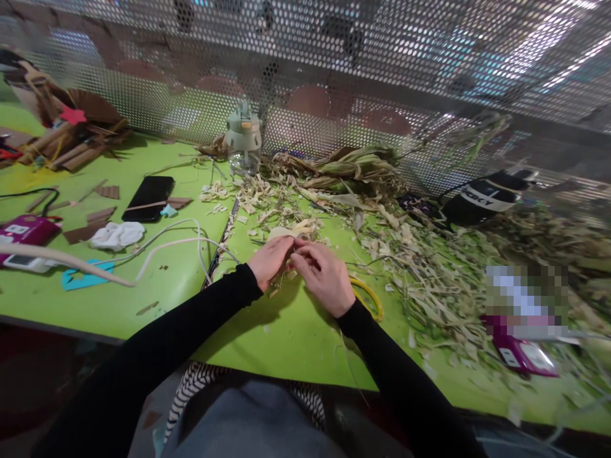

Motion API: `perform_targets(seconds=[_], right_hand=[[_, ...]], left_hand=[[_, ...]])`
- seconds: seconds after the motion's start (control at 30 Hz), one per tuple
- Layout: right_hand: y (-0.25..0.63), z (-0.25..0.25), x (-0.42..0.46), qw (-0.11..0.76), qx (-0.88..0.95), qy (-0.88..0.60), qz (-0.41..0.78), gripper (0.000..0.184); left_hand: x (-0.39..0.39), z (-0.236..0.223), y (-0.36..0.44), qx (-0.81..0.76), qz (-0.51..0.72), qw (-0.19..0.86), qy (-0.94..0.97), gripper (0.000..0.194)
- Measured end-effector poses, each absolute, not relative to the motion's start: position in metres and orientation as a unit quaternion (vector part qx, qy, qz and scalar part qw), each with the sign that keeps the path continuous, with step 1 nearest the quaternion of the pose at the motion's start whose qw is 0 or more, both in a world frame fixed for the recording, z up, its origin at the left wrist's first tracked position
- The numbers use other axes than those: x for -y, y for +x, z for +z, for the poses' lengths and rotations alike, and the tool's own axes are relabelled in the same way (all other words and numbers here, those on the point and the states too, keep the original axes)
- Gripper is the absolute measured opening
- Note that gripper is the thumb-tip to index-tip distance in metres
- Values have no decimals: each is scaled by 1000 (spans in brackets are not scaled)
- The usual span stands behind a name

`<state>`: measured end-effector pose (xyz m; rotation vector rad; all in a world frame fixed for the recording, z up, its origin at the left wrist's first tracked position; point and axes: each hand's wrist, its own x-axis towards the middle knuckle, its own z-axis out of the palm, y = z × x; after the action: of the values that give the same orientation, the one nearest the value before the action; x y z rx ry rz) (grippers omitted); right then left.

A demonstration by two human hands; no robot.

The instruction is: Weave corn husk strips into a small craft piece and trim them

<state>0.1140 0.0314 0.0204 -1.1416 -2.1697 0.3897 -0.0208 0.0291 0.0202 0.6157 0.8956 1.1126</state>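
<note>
Over the middle of the green table (267,337), my left hand (272,259) and my right hand (328,275) meet at the fingertips. Both are closed on a small dry plant piece, mostly hidden between the fingers; only pale and brownish bits show below them. Just past my fingers are pale curled husk scraps (305,227). A yellow ring-shaped handle (372,298) lies partly hidden by my right wrist. Dry leaf shreds (429,280) spread over the table to the right of my hands.
Behind stand a clear bottle (244,143) and a bundle of dry husks (353,166) against a perforated metal screen (191,83). A black bottle (487,198) lies at right. Left are a phone (149,198), white cables (167,242), a purple device (31,230) and cardboard pieces; another purple device (522,353) is at right.
</note>
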Motion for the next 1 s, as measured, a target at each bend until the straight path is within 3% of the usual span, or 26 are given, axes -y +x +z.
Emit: perform_targets(seconds=[0.4,1.0], right_hand=[[115,12,-35,368,801,-439,173,15],[112,18,-27,317,840,-393,200,12]], left_hand=[[-28,15,-16,-403,512,703,287,21],[-28,17,-18,-393,510,689,334,21]])
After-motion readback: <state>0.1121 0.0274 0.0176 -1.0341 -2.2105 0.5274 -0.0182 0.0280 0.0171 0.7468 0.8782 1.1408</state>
